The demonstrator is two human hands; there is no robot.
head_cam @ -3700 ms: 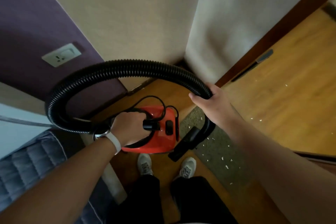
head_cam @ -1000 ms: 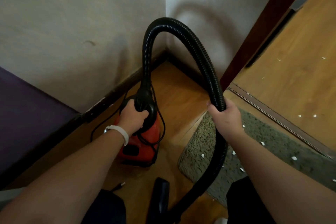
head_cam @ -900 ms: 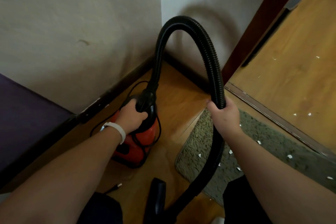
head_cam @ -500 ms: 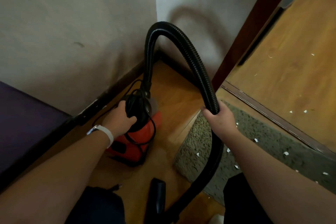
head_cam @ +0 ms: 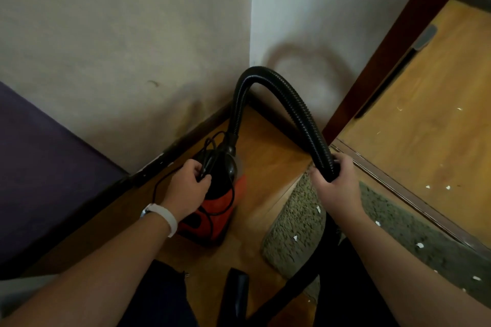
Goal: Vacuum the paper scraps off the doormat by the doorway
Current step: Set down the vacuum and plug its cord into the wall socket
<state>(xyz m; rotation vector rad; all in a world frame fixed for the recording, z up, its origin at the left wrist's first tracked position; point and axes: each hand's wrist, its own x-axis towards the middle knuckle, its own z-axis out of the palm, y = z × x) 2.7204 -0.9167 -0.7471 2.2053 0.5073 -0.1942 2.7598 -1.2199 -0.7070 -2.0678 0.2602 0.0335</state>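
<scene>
A small red and black vacuum cleaner (head_cam: 220, 210) stands on the wooden floor near the wall corner. My left hand (head_cam: 190, 187) grips the bundled black power cord (head_cam: 208, 164) at the vacuum's top. Its ribbed black hose (head_cam: 287, 103) arches up and over to my right hand (head_cam: 336, 184), which grips it above the mat. The black nozzle (head_cam: 236, 297) lies low between my legs. A grey-green shaggy doormat (head_cam: 295, 223) lies along the door threshold, with several white paper scraps (head_cam: 419, 245) scattered on it.
Two plaster walls meet in a corner behind the vacuum, with dark skirting (head_cam: 170, 151). A dark wooden door frame (head_cam: 377, 66) stands to the right. Beyond the threshold (head_cam: 403, 188) the wooden floor (head_cam: 430, 135) carries more scraps. A purple surface (head_cam: 39, 162) fills the left.
Since the earliest frame the vacuum has been set down on the floor by the wall. In the last second my left hand has shifted from its top onto the cord, and the hose arch has lowered.
</scene>
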